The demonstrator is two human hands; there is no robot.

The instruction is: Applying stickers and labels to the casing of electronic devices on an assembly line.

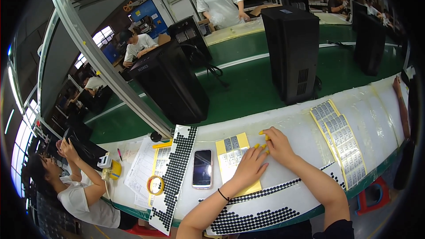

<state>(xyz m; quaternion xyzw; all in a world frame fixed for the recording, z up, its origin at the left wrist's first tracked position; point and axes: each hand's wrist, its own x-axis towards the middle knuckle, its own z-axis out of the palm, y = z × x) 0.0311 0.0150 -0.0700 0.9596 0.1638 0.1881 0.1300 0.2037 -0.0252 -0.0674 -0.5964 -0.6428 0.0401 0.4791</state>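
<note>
My left hand (249, 166), with a black band at the wrist and yellow covers on some fingertips, lies over a yellow-backed sheet of silver labels (233, 143). Its fingers are stretched toward the sheet's right side. Just right of that sheet, my right hand (280, 147) rests low over the white worktop (290, 126), fingers extended and apart, yellow covers on the tips. The two hands' fingertips are close together. Nothing shows in either hand. Beneath my forearms lies a white sheet with rows of black round pads (256, 219).
A phone (202, 168), a strip of black pads (177, 163), a yellow tape roll (155, 185) and papers (138, 172) lie left. More label sheets (341, 141) lie right. Tall black machines (290, 57) stand on the green conveyor (239, 93). A co-worker (86, 190) sits left.
</note>
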